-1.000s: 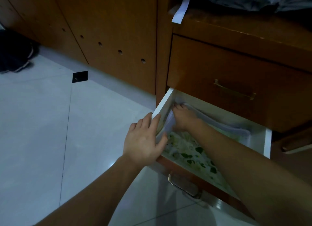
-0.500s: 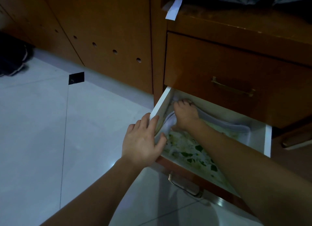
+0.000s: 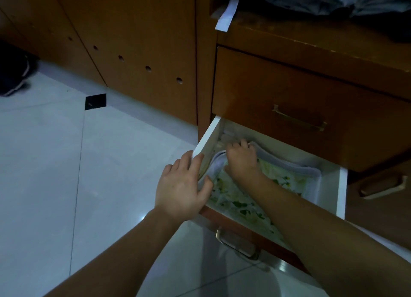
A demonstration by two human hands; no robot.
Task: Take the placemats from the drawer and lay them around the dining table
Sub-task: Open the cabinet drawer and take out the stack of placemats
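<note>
Gripping placemats (image 3: 240,194) in open drawer (image 3: 205,141): both hands' fingers (image 3: 241,144) curled; white tile floor (image 3: 44,163).

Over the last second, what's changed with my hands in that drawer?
The right hand has reached a little deeper into the open drawer, its fingers curling over the placemats' far left edge. The left hand still grips their near left edge at the drawer's side wall. The placemats remain inside.
</note>
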